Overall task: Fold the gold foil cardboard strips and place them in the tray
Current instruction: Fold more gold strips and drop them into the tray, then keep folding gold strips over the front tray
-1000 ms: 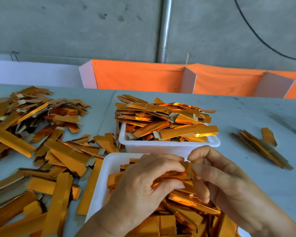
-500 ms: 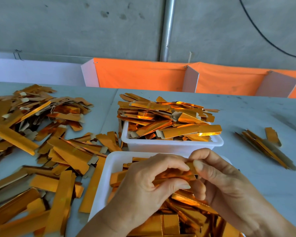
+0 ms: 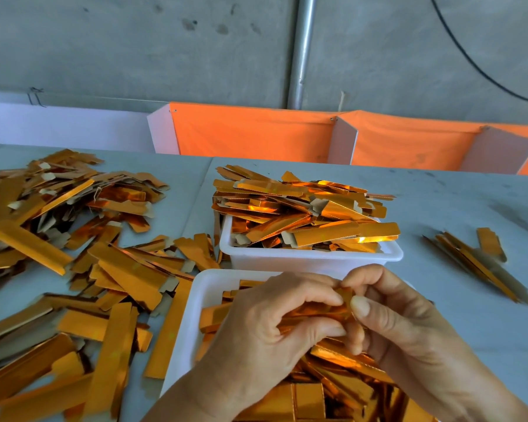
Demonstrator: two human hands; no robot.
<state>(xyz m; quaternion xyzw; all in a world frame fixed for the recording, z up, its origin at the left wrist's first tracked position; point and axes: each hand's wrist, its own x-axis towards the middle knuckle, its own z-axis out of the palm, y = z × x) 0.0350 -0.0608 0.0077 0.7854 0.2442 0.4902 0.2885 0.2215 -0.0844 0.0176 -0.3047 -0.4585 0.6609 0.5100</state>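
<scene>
Both my hands are on one gold strip [image 3: 317,312], held above the near tray [image 3: 195,303]; my left hand [image 3: 265,339] curls round its left and middle part, thumb below and fingers over the top; my right hand [image 3: 390,324] pinches its right end between thumb and forefinger. The strip's long axis runs left to right, roughly parallel to the near edge of the bench [image 3: 470,208]; most of it is hidden under my left fingers, so I cannot tell how far the crease is made.

Judgement: folding step in hand, not yet released; the drop point lies straight below, in the near tray, already holding many strips; both hands equally near, so either could let go.

The far tray [image 3: 311,260] is heaped full just behind; loose strips [image 3: 128,275] lie along the left side of the bench, nearer my left hand.
</scene>
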